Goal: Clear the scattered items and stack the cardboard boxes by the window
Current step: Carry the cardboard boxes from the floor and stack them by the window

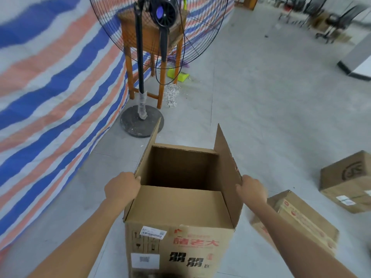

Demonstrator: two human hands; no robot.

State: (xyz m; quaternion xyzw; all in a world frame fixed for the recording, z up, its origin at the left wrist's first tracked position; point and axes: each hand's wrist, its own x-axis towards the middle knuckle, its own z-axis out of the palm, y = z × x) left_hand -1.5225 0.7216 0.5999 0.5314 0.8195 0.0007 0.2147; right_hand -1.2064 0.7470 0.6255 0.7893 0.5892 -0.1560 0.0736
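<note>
head view. the open box [180, 207] sits at 6 o'clock, close to the person and upright. its near flap is folded in over the mouth and its side flaps stand up. the inside is dark, and nothing shows in it.

the left hand [122, 187], at 9 o'clock of the box, grips the left flap's edge with fingers curled over it. the right hand [252, 190], at 3 o'clock, grips the right flap the same way. judgement: holding opposite flaps keeps the box level for carrying or sliding. the box's bottom is out of frame, so lifted or resting cannot be told.

other task boxes on the floor [261, 107]: the low box [297, 219] at 4 o'clock, just beside the right forearm, and the far box [347, 181] at 3 o'clock, closed. the two lie apart and unstacked.

at 12 o'clock stands a fan [140, 123] with a wooden stool [130, 63] behind its pole. silver scraps [171, 95] and a green dustpan [177, 76] lie by the stool's legs, probably loose items to clear. a striped tarp [50, 87] runs from 8 to 11 o'clock.

no window is in view, so the stacking place is unknown. judgement: early stage, nothing stacked yet.
</note>
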